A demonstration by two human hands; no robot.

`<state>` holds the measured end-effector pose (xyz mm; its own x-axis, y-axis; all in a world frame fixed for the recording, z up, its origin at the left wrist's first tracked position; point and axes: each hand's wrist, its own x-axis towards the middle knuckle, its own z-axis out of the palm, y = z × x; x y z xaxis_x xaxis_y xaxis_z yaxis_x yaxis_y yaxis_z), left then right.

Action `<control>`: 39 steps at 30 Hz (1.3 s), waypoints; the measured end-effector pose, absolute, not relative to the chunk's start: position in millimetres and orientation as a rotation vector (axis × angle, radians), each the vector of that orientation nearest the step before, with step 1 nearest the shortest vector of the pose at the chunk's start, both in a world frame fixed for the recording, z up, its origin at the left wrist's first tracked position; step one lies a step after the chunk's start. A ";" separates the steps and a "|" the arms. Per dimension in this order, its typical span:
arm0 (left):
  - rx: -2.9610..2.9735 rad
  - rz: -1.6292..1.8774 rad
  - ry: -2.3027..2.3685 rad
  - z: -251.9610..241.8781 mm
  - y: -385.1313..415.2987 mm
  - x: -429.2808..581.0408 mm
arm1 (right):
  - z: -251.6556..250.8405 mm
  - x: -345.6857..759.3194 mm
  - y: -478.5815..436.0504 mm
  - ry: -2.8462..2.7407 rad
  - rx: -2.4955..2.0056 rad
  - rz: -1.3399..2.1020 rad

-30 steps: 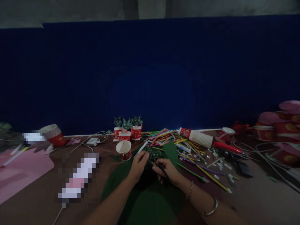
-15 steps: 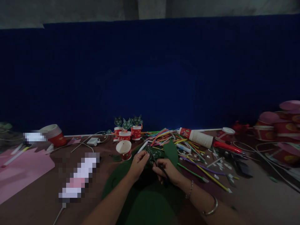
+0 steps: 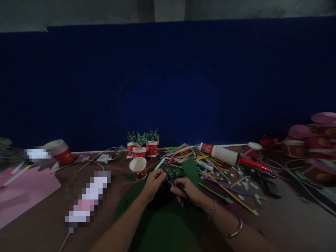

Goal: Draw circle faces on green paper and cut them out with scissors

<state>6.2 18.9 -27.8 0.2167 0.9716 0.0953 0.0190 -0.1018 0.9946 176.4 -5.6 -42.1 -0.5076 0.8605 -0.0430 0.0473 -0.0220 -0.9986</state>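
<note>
Dark scissors (image 3: 172, 180) are in my right hand (image 3: 186, 190), fingers closed round the handles, blades pointing up and left. My left hand (image 3: 157, 179) pinches the edge of a dark green sheet (image 3: 173, 171) with pale drawn outlines, close to the blade tips. A green leaf-shaped piece (image 3: 191, 170) lies just beyond my right hand. Below both hands spreads a larger green sheet (image 3: 162, 231). An open red-and-white paper cup (image 3: 138, 168) stands left of my left hand. Behind it are several red cups topped with green cat faces (image 3: 141, 139).
Colourful pipe cleaners (image 3: 181, 154) and white scraps are scattered right of centre, beside a lying cup stack (image 3: 219, 154) and a red-handled tool (image 3: 253, 164). Pink paper (image 3: 28, 189) and another cup stack (image 3: 59, 151) are at left; cables cross the table.
The scissors and both hands have shifted very slightly. The whole view has moved a little; nothing has been let go.
</note>
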 end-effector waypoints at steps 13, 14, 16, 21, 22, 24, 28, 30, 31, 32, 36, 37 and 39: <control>1.314 1.138 1.055 -29.0 19.3 5.9 | -33.1 176.7 -0.1 -1.457 -1.132 1.254; 1.366 1.124 1.054 -29.8 19.9 5.9 | -32.8 177.9 1.7 -1.399 -1.162 1.068; 1.519 1.063 1.021 -31.6 20.7 6.1 | -33.6 181.0 5.4 -1.359 -1.244 0.722; 1.995 0.884 1.063 -33.4 17.7 8.3 | -40.4 184.7 9.8 -1.666 -1.430 0.271; 2.072 0.849 1.081 -33.3 16.4 8.7 | -41.8 184.4 9.9 -1.713 -1.438 0.233; 2.188 0.792 1.094 -33.6 14.2 8.9 | -44.4 183.8 10.2 -1.759 -1.444 0.205; 2.219 0.839 1.169 -38.3 14.3 7.1 | -48.4 185.6 11.7 -1.793 -1.426 0.172; 2.124 0.910 1.236 -42.2 16.6 5.8 | -49.7 187.2 12.6 -1.788 -1.425 0.149; 2.055 0.954 1.262 -44.0 17.9 5.5 | -50.3 187.9 13.1 -1.775 -1.428 0.140; 1.975 1.009 1.275 -45.3 19.3 5.5 | -50.9 188.4 13.6 -1.751 -1.427 0.134; 1.579 1.306 1.275 -43.8 23.1 8.8 | -52.5 189.2 15.1 -1.607 -1.287 0.117; 1.480 1.359 1.270 -42.1 23.6 10.0 | -52.3 189.2 14.9 -1.576 -1.226 0.112; 1.326 1.385 1.227 -38.7 23.8 12.0 | -50.8 188.8 13.4 -1.543 -1.112 0.103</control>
<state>12.0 23.8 -38.7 -0.0888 0.9807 0.1740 0.0546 -0.1697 0.9840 188.8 13.4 -50.8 0.1249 0.6789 0.7236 0.5771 0.5435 -0.6095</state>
